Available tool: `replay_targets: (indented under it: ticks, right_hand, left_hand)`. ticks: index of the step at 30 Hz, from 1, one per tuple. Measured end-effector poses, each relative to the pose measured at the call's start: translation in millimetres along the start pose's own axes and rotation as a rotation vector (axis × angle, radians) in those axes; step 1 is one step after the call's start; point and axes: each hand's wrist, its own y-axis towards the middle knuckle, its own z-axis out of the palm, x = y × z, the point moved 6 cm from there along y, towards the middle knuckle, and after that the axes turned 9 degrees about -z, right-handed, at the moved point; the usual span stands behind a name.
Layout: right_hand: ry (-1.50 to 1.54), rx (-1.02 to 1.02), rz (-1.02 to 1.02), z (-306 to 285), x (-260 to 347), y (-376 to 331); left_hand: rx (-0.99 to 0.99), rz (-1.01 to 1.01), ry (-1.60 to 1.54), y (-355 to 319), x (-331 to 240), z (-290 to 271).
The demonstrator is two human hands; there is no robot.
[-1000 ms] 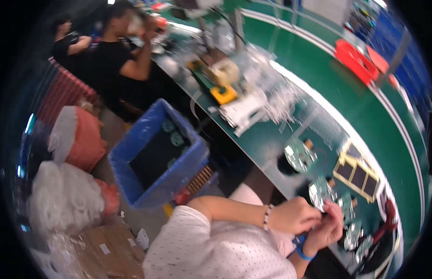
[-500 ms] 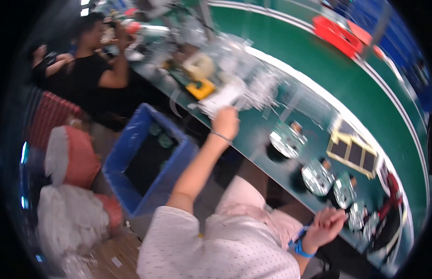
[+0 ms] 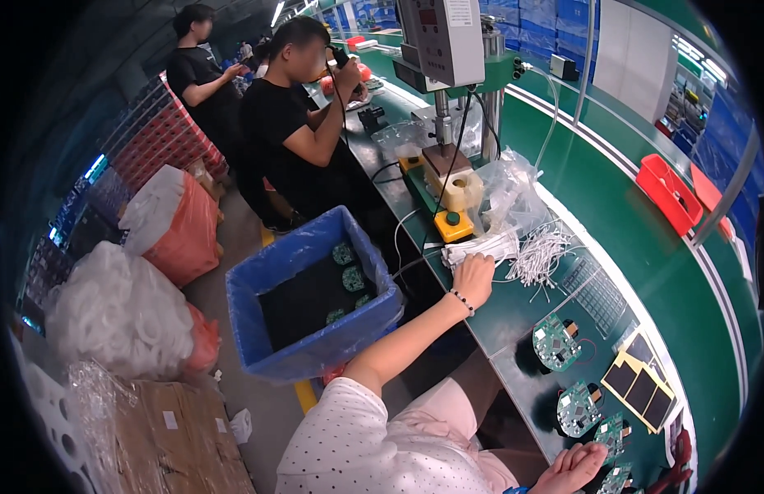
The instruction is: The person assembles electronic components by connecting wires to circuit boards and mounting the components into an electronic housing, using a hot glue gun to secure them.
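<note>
My left hand [image 3: 474, 279] reaches to the near end of a bundle of white cables [image 3: 490, 245]. Its fingers are curled down and closed on cables there; the fingertips are partly hidden. A looser heap of white wires [image 3: 542, 255] lies just to the right. My right hand [image 3: 573, 469] hovers by the bench edge at the lower right, fingers loosely bent and nothing visible in them. Beside it stands a row of round green circuit boards, among them one board [image 3: 556, 342] at the far end and another [image 3: 579, 408] closer.
A press machine [image 3: 442, 49] with a yellow button box [image 3: 454, 224] stands beyond the cables. A blue bin [image 3: 316, 354] holding several boards is on my left. Yellow-framed dark pads [image 3: 639, 384] and a red tray [image 3: 670, 194] lie right. Two people [image 3: 291, 123] work at far left.
My view has swung up and left, showing the press and co-workers more fully. My left hand stays at the white cable bundle; my right hand sits lower in view.
</note>
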Motion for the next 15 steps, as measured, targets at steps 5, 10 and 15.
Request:
replay_targets:
  ticks: [5, 10, 15]
  right_hand:
    - [0.118, 0.052, 0.052, -2, -3, -2]
    - [0.137, 0.123, 0.167, -4, -39, -1]
    - [-0.292, 0.183, -0.163, 18, -27, 4]
  left_hand:
    - [0.021, 0.082, -0.434, -39, -46, -61]
    - [0.248, 0.347, -0.946, -118, -119, -89]
    - [0.470, 0.436, -1.052, -171, -155, -71]
